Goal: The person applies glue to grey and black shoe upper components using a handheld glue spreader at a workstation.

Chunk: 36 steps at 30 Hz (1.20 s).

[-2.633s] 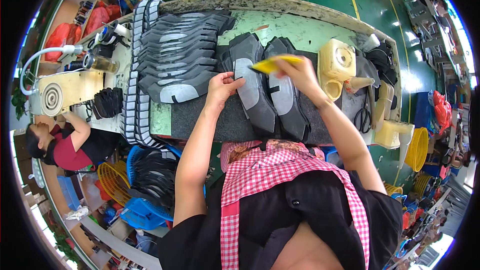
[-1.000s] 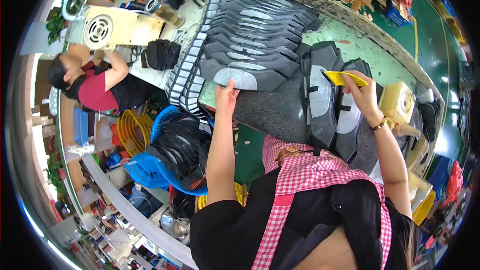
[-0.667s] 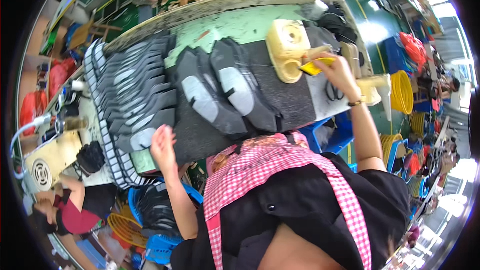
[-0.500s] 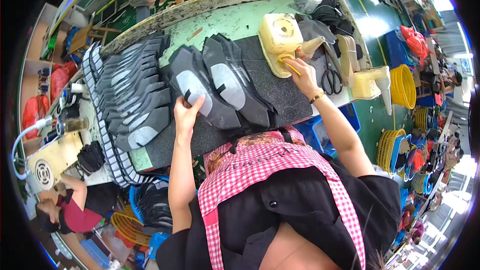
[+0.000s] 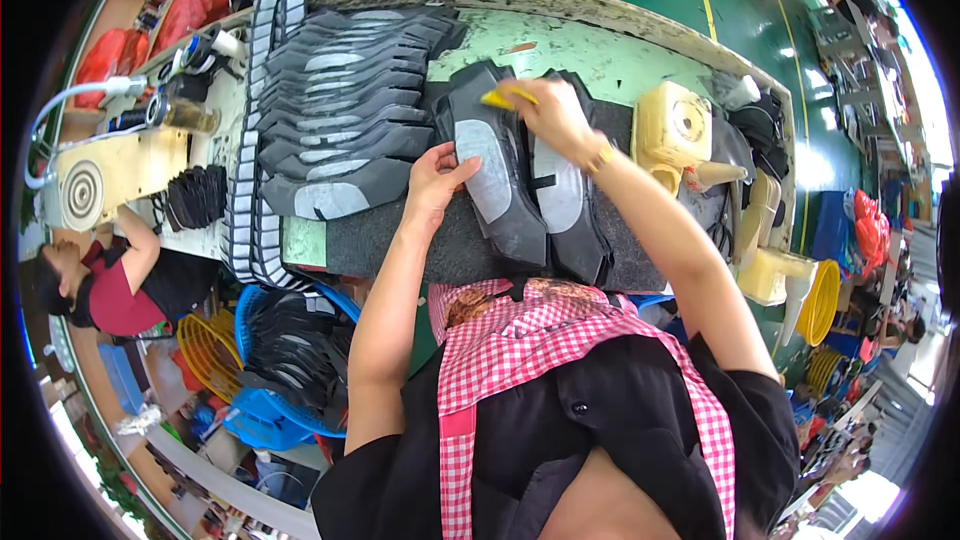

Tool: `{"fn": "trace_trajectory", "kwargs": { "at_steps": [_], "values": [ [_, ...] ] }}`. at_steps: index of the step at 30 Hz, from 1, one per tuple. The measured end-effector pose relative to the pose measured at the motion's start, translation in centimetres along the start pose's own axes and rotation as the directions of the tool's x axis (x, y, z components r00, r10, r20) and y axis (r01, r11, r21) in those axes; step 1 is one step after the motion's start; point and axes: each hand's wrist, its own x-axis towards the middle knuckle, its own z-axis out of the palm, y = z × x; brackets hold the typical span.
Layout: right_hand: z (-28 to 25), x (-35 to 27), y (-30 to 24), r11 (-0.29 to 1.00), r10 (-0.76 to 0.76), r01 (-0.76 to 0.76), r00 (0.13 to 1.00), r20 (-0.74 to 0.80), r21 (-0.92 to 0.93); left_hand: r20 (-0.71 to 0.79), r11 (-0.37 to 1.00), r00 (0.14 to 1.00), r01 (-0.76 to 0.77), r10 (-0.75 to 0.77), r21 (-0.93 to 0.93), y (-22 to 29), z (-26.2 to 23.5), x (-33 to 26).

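Nearest is the person's red-and-white checked apron, by the front edge of the bench. Just past it, on a black mat, the left stack and the right stack lie side by side: 2 piles of dark, flat shapes with pale patches. The left hand pinches the left edge of the left stack, thumb on top; how far the fingers reach under is hidden. A little farther out, the right hand grips a yellow scraper above the left stack's far part; blur hides whether it touches.

The step in hand looks like a stroke across the left stack, which calls for a steady left thumb and even pressure.

Leftward, a row of overlapping pieces spreads out; rightward stands a cream bottle. Well apart, at far left, a co-worker is beside a cream machine.
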Motion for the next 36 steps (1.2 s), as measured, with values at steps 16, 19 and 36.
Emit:
{"fn": "trace_trajectory", "kwargs": {
  "at_steps": [16,19,36],
  "values": [
    [-5.1,-11.6,-3.4,0.914,-0.406,0.354,0.784,0.470,0.198,0.100,0.995,0.995,-0.034,0.025,0.092,-0.1,-2.1,2.4],
    [-6.5,-13.0,-4.7,0.923,-0.359,0.241,0.821,0.443,0.301,0.091,0.995,0.995,0.044,-0.052,0.085,-0.3,-2.5,2.9],
    [-3.0,3.8,-4.6,0.884,0.452,-0.461,0.885,0.115,0.074,0.034,0.995,0.998,-0.058,0.060,-0.075,0.1,-2.7,-1.7]
  ]
}}
